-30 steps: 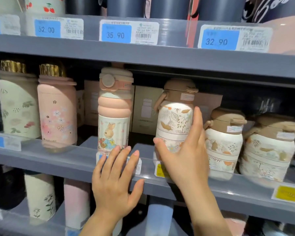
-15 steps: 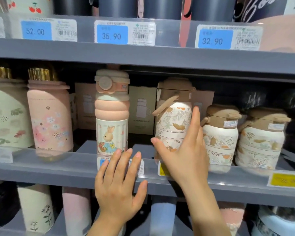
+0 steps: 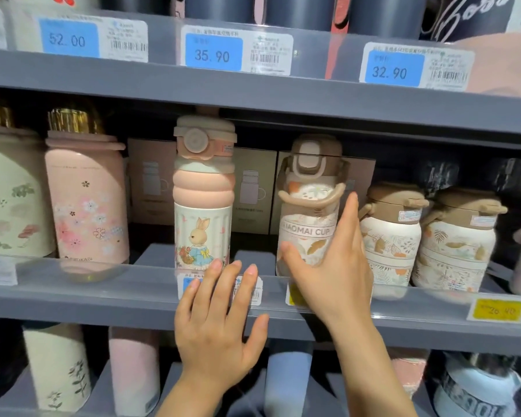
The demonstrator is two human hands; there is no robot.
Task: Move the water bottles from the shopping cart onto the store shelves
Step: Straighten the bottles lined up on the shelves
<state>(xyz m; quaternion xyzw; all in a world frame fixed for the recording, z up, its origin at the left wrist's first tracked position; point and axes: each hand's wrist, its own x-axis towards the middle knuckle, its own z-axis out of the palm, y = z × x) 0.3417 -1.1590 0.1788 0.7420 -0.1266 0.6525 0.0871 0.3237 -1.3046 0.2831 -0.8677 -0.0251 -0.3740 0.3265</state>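
Observation:
A cream bottle with leaf print, a brown lid and the words "NAOMAI CUP" (image 3: 307, 224) stands on the middle shelf (image 3: 103, 296). My right hand (image 3: 334, 275) holds it, thumb on its lower front and fingers up its right side. My left hand (image 3: 217, 329) lies flat with spread fingers against the shelf's front rail, just below a pink rabbit-print bottle (image 3: 203, 206). It holds nothing. The shopping cart is out of view.
Two matching leaf-print bottles (image 3: 391, 236) (image 3: 457, 242) stand close on the right. A pink floral bottle (image 3: 86, 206) and a cream one (image 3: 9, 206) are on the left. Boxes (image 3: 253, 191) sit behind. The upper shelf (image 3: 253, 91) hangs low above; more bottles (image 3: 286, 383) fill the shelf below.
The leaf-print bottle has turned in my right hand, so its lid latch and printed name now face me. My left hand stays on the rail.

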